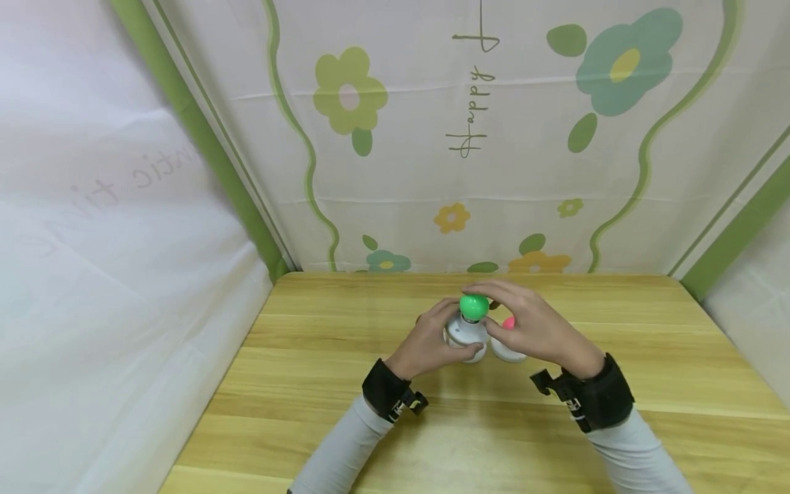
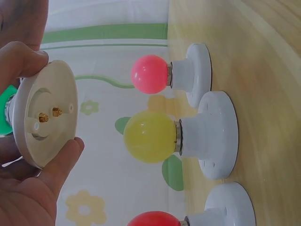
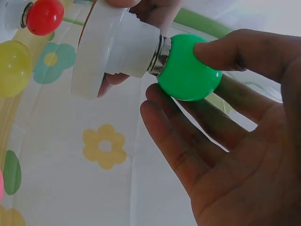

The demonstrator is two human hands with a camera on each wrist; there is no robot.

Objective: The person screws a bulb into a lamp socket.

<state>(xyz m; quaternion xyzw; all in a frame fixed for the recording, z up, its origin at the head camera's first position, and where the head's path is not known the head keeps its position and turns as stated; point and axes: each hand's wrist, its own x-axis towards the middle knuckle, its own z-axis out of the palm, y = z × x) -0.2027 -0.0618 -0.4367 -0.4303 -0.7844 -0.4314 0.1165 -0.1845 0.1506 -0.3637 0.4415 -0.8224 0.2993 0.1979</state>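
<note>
My left hand (image 1: 426, 346) grips the round base of a white lamp socket (image 1: 465, 334), lifted above the table. Its hollow underside, with two brass screws, faces the left wrist camera. A green light bulb (image 3: 188, 68) sits in the socket, a strip of its metal cap showing at the socket mouth. My right hand (image 1: 537, 326) holds this bulb, thumb on one side and fingers curved round the other. Beyond the held socket, the left wrist view has a pink bulb (image 2: 149, 74), a yellow bulb (image 2: 149, 137) and a red bulb (image 2: 154, 219), each in a white socket.
The three other sockets stand on the wooden table (image 1: 345, 309); in the head view the hands hide most of them. Behind the table's far edge hangs a flower-printed cloth (image 1: 401, 171). A white cloth wall (image 1: 123, 274) rises along the left side.
</note>
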